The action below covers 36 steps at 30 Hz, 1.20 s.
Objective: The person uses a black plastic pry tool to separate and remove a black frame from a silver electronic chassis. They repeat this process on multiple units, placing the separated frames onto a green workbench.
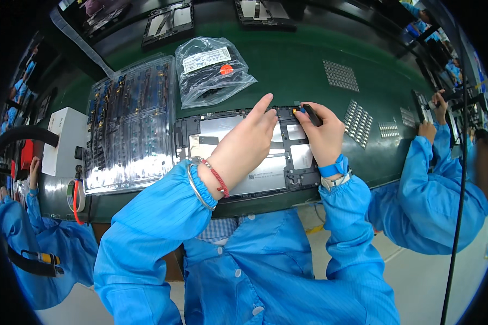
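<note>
An opened tablet-like device [238,176] with a black frame and silver metal panels lies on the bench in front of me. My left hand [246,135] rests across its middle, index finger stretched toward the far edge and the other fingers bent; I see nothing in it. At the device's far right corner, my right hand [326,135] is closed on a slim black tool [311,115]. The tool's tip and the exact contact are hidden by the fingers. A small gold-coloured part [295,111] shows just left of the right fingertips.
Left of the device stands a clear plastic tray [130,176] of circuit boards, beside a white box [64,142]. A clear bag [211,73] lies behind. Sheets of small metal parts [358,123] sit to the right. Co-workers in blue sleeves [417,173] work on both sides.
</note>
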{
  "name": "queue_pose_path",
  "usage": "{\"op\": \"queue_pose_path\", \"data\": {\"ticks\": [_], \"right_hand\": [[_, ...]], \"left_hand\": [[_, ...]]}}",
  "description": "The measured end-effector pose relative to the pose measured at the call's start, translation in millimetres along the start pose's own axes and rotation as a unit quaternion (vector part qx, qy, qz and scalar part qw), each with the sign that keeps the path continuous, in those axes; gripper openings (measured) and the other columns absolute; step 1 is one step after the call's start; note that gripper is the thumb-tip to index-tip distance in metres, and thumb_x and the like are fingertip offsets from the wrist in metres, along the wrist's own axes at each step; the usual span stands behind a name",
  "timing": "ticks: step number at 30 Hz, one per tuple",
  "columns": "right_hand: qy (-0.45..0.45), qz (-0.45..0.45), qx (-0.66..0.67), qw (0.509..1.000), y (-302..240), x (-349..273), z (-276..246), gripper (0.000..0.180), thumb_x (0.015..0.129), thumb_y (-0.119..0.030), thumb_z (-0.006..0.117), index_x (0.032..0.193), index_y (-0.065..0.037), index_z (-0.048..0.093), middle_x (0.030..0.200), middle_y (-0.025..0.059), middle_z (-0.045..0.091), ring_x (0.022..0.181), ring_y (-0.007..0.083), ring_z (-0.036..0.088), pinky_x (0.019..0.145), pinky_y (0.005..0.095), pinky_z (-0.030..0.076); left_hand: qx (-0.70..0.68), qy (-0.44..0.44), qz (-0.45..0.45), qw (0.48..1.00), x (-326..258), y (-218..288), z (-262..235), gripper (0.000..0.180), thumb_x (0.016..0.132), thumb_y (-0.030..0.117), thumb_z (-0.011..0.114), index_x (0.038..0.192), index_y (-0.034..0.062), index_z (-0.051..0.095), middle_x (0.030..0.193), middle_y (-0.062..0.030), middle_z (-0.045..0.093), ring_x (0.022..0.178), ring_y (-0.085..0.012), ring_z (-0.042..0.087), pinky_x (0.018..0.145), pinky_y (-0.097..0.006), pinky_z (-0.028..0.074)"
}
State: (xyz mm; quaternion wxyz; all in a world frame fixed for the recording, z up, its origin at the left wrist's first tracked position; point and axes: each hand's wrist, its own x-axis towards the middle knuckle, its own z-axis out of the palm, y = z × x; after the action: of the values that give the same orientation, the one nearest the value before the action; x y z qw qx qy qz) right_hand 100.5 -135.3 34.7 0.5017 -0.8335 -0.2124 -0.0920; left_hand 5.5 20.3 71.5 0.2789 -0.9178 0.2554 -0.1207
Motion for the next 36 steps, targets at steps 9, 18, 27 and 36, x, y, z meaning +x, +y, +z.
{"op": "queue_pose_path", "data": {"ticks": [9,18,27,36], "right_hand": [[-0.076,-0.111,-0.004,0.991,-34,7,-38,0.030,0.067,0.007,0.057,0.094,-0.004,0.063,0.092,0.0120,0.058,0.070,0.0211,0.058,0.061,0.0273,0.047],[-0.284,-0.293,-0.201,0.891,-48,22,17,0.049,0.062,0.007,0.054,0.108,-0.011,0.060,0.109,0.0042,0.057,0.070,0.0182,0.062,0.064,0.0275,0.051],[-0.264,-0.337,-0.342,0.836,-57,7,33,0.047,0.062,-0.006,0.062,0.109,-0.015,0.059,0.106,-0.0001,0.057,0.071,0.0197,0.060,0.065,0.0305,0.049],[-0.312,-0.235,-0.182,0.903,-42,26,24,0.053,0.064,0.001,0.055,0.114,-0.014,0.056,0.104,0.0032,0.058,0.074,0.0229,0.060,0.069,0.0329,0.049]], "left_hand": [[-0.239,0.061,-0.282,0.927,-53,12,-28,0.031,0.074,0.006,0.053,0.104,0.0040,0.061,0.123,-0.0083,0.049,0.118,-0.0260,0.042,0.100,-0.049,0.027],[-0.940,0.109,-0.221,0.234,-110,100,-50,0.048,0.084,0.002,0.043,0.131,0.0013,0.035,0.124,-0.0169,0.048,0.114,-0.0256,0.048,0.097,-0.033,0.034],[-0.946,0.098,-0.262,-0.166,-124,104,-30,0.050,0.089,0.012,0.036,0.135,-0.0015,0.025,0.139,-0.0173,0.030,0.125,-0.0244,0.036,0.099,-0.034,0.034],[-0.940,0.121,-0.250,-0.195,-126,108,-30,0.050,0.088,0.012,0.035,0.136,-0.0013,0.025,0.143,-0.0162,0.023,0.131,-0.0244,0.027,0.104,-0.035,0.027]]}}
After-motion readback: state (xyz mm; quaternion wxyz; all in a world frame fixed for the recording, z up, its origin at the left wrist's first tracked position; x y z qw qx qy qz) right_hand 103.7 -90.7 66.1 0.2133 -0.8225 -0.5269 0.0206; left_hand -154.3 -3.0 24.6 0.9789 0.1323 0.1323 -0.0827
